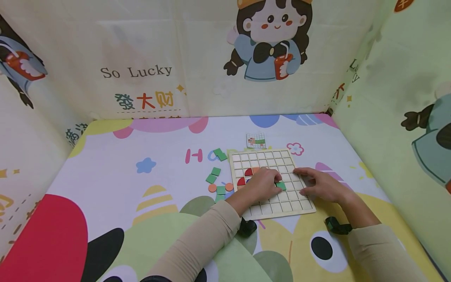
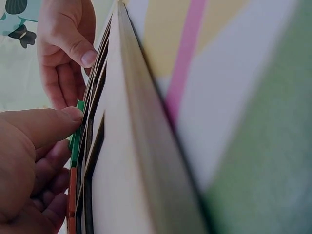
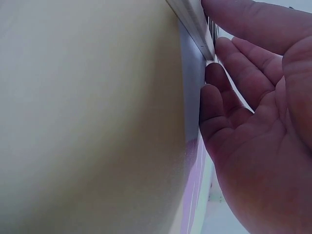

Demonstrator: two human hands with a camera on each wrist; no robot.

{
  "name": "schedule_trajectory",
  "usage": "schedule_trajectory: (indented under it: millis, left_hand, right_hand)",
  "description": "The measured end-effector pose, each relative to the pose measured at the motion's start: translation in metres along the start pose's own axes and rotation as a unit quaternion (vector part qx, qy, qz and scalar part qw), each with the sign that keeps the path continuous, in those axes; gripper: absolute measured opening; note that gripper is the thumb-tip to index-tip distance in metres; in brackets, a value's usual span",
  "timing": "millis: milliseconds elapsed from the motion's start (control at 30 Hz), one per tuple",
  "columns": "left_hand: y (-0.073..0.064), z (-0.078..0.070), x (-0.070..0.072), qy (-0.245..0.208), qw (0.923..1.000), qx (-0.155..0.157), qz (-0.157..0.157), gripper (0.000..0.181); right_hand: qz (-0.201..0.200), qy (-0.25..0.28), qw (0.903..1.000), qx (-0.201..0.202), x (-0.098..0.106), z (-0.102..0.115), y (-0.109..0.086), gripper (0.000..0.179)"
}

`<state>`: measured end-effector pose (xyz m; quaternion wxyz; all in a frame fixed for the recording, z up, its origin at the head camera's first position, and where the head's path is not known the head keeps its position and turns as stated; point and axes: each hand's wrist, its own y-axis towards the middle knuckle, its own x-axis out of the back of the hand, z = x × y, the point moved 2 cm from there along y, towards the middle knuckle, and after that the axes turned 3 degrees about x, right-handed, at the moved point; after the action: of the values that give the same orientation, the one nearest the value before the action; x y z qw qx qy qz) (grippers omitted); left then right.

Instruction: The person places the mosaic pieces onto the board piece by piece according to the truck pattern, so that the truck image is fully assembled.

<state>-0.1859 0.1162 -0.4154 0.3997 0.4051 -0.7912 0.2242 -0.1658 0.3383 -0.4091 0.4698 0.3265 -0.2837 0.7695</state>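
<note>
A wooden grid board [image 1: 278, 215] with raised lines lies on the table. Above its middle, my left hand [image 1: 260, 185] pinches a green square tile [image 1: 281, 185] between thumb and fingers. The left wrist view shows the thumb on that tile's edge, low against the grid, with orange pieces [image 2: 72, 190] beside it. My right hand [image 1: 325, 186] rests at the board's right edge, its thumb and fingers apart and slightly bent. Red quarter-round pieces [image 1: 241, 181] sit in cells at the left. My left hand hides part of the grid.
Left of the board lie loose green squares [image 1: 211, 179] and orange discs [image 1: 212, 188]. A small picture card [image 1: 256, 140] with a grid pattern lies behind the board. The patterned tablecloth [image 1: 105, 164] meets printed cloth walls at the back and sides.
</note>
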Motion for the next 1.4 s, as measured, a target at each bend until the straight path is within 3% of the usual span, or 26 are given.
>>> schedule_trajectory:
  millis: [567,767,900,1133,1267,1400]
  left_hand:
    - [0.000,0.000,0.001,-0.005,1.0000,-0.004,0.003,0.027]
    - [-0.002,0.001,0.006,-0.045,0.9988,-0.005,0.017,0.035]
    - [-0.004,0.004,0.014,-0.108,0.9937,-0.004,0.028,0.045]
    - [-0.016,0.015,0.038,-0.163,0.9866,-0.008,0.005,0.051]
    - [-0.024,0.028,0.053,-0.199,0.9800,0.009,-0.004,0.052]
    - [-0.032,0.044,0.068,-0.207,0.9777,0.023,-0.025,0.050]
  right_hand:
    - [0.001,0.003,1.0000,0.002,0.001,0.002,-0.001,0.068]
    - [0.004,0.009,1.0000,0.000,0.001,0.002,0.000,0.068]
    - [0.003,0.003,1.0000,0.006,0.001,0.002,0.000,0.068]
    - [0.005,0.002,1.0000,0.000,0.001,0.002,0.000,0.068]
    - [0.003,0.002,1.0000,-0.005,0.001,0.001,0.000,0.069]
    - [0.001,-0.001,1.0000,-0.005,0.001,0.001,-0.001,0.069]
